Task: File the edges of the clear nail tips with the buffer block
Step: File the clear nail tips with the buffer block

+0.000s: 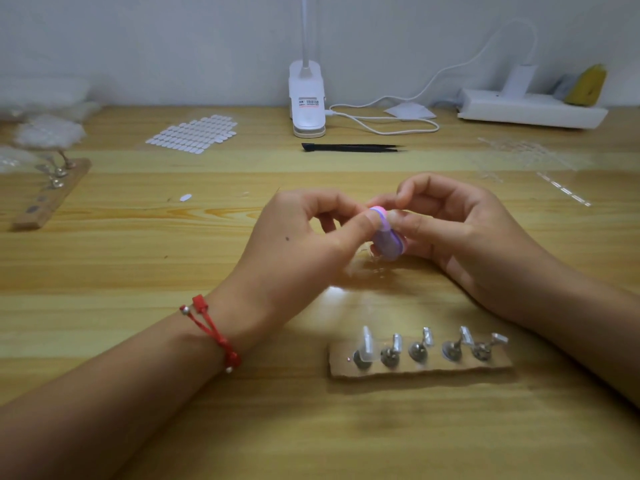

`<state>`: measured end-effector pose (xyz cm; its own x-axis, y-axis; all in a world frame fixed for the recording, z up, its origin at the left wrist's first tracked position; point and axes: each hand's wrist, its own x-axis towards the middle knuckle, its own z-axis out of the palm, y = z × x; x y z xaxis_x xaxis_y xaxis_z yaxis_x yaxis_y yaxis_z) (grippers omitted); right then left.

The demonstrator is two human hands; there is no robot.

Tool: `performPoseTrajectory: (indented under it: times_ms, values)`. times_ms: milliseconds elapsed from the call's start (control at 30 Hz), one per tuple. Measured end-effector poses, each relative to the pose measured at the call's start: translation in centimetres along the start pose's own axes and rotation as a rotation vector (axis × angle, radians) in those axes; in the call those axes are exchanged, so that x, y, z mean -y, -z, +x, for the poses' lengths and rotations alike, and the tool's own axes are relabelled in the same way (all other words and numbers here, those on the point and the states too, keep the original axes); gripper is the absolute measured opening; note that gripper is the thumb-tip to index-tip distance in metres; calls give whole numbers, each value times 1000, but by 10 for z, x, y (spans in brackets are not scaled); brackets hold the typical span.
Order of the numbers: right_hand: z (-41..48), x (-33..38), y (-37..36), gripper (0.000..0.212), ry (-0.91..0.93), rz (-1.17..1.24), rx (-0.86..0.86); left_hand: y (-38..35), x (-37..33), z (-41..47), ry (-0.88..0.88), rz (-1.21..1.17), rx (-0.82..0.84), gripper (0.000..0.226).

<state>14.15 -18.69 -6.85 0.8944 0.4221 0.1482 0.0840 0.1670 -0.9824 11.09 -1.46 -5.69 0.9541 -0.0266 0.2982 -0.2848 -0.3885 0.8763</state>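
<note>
A small purple-and-pink buffer block (387, 240) sits between my two hands above the middle of the wooden table. My left hand (298, 237) has its thumb and fingers curled against the block's top end. My right hand (450, 223) pinches something at that same end with thumb and fingertips; a clear nail tip there is too small and blurred to make out. Just below the block lie a few clear nail tips (367, 266) on the table.
A cardboard strip (420, 368) with several metal stands, some bearing clear tips, lies close in front. A second strip (45, 195) is at far left. Black tweezers (349, 147), a sticker sheet (194, 133), a clip lamp (307, 105) and a power strip (530, 110) sit farther back.
</note>
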Motion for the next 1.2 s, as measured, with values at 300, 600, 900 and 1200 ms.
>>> performPoseTrajectory:
  times_ms: [300, 600, 900, 1200]
  values:
    - [0, 3, -1, 13, -16, 66, -20, 2, -1, 2, 12, -6, -43, 18]
    - [0, 1, -1, 15, -7, 54, -22, 2, 0, 3, 18, -25, -10, 17]
    - [0, 2, -1, 13, -3, 85, -10, 2, -1, 3, 8, -10, -35, 16]
    - [0, 0, 0, 14, 7, 66, -9, 1, -1, 5, 18, -27, -2, 21]
